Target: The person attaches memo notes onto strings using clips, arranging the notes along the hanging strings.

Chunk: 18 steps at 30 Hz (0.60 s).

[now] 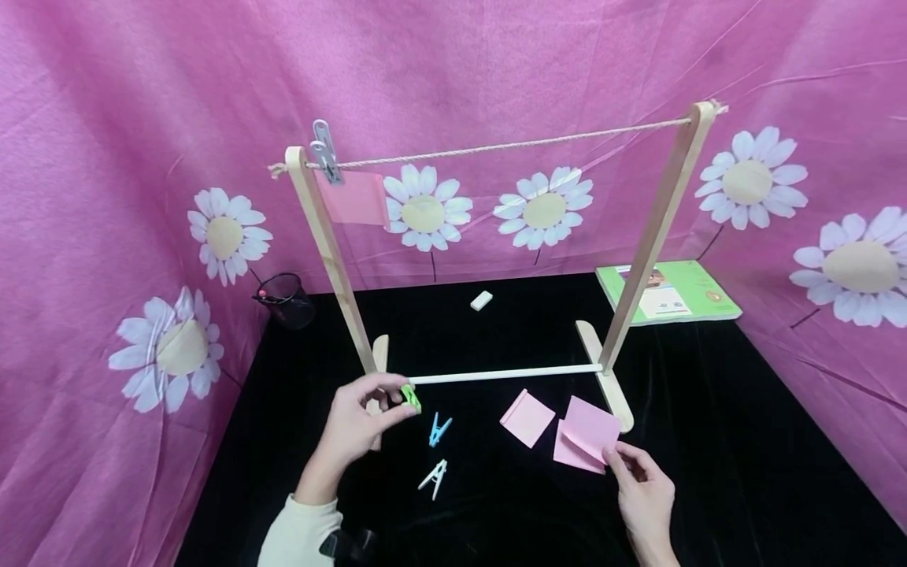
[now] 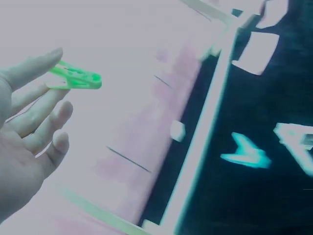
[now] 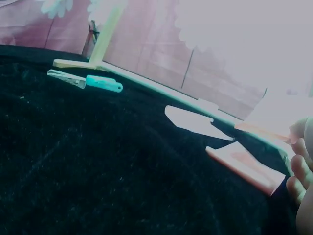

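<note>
green clothespin, pink notes, blue clothespin, white clothespin, black cloth, daisy-patterned pink curtain

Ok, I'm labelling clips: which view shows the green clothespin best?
The left wrist view: the green clothespin appears largest there, pinched by the left hand. Head shows it smaller; right wrist doesn't show it.

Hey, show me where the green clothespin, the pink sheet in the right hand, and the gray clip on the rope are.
Green clothespin [image 2: 84, 79]: left wrist view, middle of its body.
Pink sheet [image 1: 594, 423]: head view, middle of its broad face.
Gray clip [image 1: 325, 159]: head view, middle of its body.
</note>
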Each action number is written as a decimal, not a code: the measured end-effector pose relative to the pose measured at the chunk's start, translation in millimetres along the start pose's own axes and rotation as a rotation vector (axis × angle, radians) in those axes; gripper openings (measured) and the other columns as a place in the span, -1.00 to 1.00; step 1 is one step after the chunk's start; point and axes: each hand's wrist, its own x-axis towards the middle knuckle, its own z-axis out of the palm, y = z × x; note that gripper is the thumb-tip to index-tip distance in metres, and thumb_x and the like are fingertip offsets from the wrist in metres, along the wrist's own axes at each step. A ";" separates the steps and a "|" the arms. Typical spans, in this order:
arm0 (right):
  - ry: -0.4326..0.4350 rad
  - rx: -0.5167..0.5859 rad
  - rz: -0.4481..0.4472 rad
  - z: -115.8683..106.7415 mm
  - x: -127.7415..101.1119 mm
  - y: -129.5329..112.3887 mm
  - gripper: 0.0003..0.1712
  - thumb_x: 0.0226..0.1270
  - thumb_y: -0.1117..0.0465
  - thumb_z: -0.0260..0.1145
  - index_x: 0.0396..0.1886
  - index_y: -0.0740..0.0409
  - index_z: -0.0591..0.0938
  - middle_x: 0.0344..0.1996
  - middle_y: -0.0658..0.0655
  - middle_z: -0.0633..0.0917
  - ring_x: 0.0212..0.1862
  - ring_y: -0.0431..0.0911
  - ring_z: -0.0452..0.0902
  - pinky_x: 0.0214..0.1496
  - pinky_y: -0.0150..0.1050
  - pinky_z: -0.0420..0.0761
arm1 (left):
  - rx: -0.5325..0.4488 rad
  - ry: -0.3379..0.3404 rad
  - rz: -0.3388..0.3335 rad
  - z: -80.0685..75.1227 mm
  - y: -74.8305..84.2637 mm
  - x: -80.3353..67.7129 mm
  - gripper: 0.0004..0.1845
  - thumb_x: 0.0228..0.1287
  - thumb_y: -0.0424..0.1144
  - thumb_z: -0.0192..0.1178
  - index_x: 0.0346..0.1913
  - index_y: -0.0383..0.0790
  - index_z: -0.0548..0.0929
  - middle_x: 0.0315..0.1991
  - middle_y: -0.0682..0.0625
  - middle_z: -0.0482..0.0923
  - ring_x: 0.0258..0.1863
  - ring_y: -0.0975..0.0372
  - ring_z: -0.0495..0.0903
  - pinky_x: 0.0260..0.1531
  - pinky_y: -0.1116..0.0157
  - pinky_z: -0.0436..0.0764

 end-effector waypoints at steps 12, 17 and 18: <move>-0.224 -0.012 -0.192 17.1 7.4 -35.4 -0.86 0.13 0.36 0.39 -0.32 0.34 0.66 -0.61 -0.12 0.69 -0.54 -0.26 0.57 -0.51 -0.52 0.46 | 0.044 -0.117 0.265 -49.4 67.7 74.1 -0.64 -0.16 -0.52 0.45 -0.19 -0.30 0.68 -0.27 -0.09 0.69 -0.39 0.24 0.55 -0.46 0.38 0.50; -0.297 0.012 -0.165 32.3 9.3 -57.2 -0.88 0.13 0.36 0.38 -0.32 0.33 0.67 -0.60 -0.11 0.69 -0.49 -0.27 0.58 -0.39 -0.52 0.51 | 0.051 -0.138 0.351 -58.3 100.5 98.4 -0.63 -0.19 -0.56 0.44 -0.20 -0.33 0.68 -0.31 -0.08 0.67 -0.38 0.24 0.53 -0.51 0.40 0.47; -0.311 0.025 -0.164 35.6 9.7 -61.5 -0.87 0.13 0.37 0.38 -0.31 0.35 0.67 -0.59 -0.10 0.69 -0.48 -0.28 0.58 -0.37 -0.51 0.52 | 0.044 -0.139 0.366 -59.3 106.2 103.5 -0.63 -0.19 -0.57 0.44 -0.19 -0.34 0.68 -0.33 -0.08 0.67 -0.40 0.25 0.53 -0.53 0.41 0.46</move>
